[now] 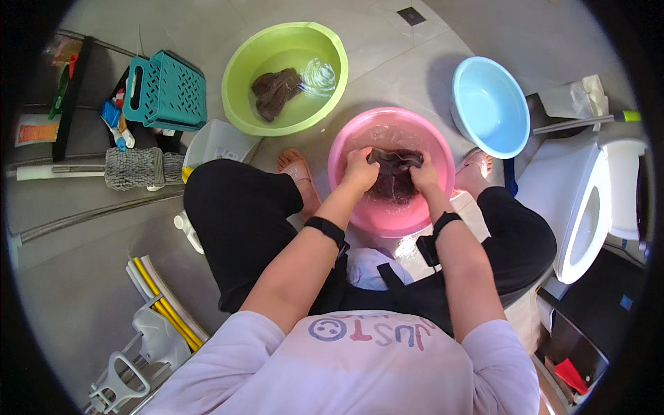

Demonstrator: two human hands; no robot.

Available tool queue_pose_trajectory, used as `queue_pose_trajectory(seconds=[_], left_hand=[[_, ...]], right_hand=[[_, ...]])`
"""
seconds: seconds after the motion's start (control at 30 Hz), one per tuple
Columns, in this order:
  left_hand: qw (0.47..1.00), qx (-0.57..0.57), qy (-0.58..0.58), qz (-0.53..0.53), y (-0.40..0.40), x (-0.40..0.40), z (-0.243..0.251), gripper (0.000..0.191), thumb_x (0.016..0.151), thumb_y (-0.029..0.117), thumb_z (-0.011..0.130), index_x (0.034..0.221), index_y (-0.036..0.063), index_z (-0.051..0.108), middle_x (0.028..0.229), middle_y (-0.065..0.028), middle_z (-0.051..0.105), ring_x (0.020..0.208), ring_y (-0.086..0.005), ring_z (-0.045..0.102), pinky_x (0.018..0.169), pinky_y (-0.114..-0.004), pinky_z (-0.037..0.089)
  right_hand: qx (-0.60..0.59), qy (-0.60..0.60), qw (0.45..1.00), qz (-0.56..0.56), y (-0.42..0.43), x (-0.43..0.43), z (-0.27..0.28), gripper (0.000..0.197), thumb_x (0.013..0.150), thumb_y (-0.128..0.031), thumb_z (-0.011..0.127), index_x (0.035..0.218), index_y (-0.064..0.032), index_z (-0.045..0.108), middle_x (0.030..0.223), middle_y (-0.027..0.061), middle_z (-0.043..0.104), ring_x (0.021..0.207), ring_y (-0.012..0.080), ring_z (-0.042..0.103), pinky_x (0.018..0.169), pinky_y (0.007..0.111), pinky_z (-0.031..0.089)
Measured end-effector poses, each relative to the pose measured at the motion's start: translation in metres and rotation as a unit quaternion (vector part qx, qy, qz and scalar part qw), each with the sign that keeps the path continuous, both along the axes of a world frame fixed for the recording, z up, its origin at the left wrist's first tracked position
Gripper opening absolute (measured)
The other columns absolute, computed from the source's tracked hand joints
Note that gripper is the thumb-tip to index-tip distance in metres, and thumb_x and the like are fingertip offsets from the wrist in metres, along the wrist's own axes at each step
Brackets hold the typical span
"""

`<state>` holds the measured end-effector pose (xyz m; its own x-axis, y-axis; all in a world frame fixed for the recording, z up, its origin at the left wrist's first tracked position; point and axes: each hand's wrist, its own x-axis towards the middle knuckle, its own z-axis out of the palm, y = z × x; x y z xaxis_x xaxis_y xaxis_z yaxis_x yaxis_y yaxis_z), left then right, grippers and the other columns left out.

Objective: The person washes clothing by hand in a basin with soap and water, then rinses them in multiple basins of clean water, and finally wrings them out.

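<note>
Between my feet stands a pink plastic basin (pixel 384 225) with water in it. My left hand (pixel 361 168) grips one side of a dark brown wet cloth (pixel 392 179), and my right hand (pixel 425 174) grips its other side. The cloth's upper edge is stretched between my hands, while its lower part hangs into the water. Ahead and to the left, a light green basin (pixel 233 111) holds water and another dark brown cloth (pixel 276 93), partly under the surface.
A light blue basin (pixel 490 106) stands ahead right, beside my foot. The white toilet (pixel 560 202) is at the right. On the left are a teal perforated basket (pixel 174 93), a grey mop head (pixel 135 168) and a white bucket (pixel 218 142). A floor drain (pixel 411 16) lies far ahead.
</note>
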<state>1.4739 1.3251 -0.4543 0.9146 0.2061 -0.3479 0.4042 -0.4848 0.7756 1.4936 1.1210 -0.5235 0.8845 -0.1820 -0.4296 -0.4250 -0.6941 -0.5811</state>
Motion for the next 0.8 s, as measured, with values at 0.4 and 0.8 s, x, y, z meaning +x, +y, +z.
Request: queue_pose_trajectory(seconds=[0.4, 0.8], left_hand=[[0.885, -0.296, 0.336, 0.128, -0.007, -0.008, -0.022, 0.039, 0.087, 0.024, 0.057, 0.123, 0.0093, 0.052, 0.114, -0.0078, 0.056, 0.100, -0.0227, 0.054, 0.076, -0.042, 0.050], [0.787, -0.419, 0.412, 0.190, -0.020, -0.007, -0.003, 0.070, 0.084, 0.049, 0.059, 0.135, 0.0072, 0.035, 0.135, -0.0169, 0.031, 0.101, -0.0366, 0.050, 0.082, -0.059, 0.045]], right_hand=[[-0.084, 0.137, 0.839, 0.520, -0.007, -0.015, -0.054, 0.035, 0.093, -0.022, 0.036, 0.126, -0.0241, 0.048, 0.119, 0.0175, 0.049, 0.111, 0.0387, 0.047, 0.095, 0.052, 0.040], [-0.056, 0.072, 0.979, 0.184, 0.019, 0.004, 0.024, 0.032, 0.069, -0.001, 0.063, 0.100, -0.0095, 0.060, 0.099, 0.0158, 0.063, 0.093, 0.0312, 0.061, 0.083, 0.037, 0.047]])
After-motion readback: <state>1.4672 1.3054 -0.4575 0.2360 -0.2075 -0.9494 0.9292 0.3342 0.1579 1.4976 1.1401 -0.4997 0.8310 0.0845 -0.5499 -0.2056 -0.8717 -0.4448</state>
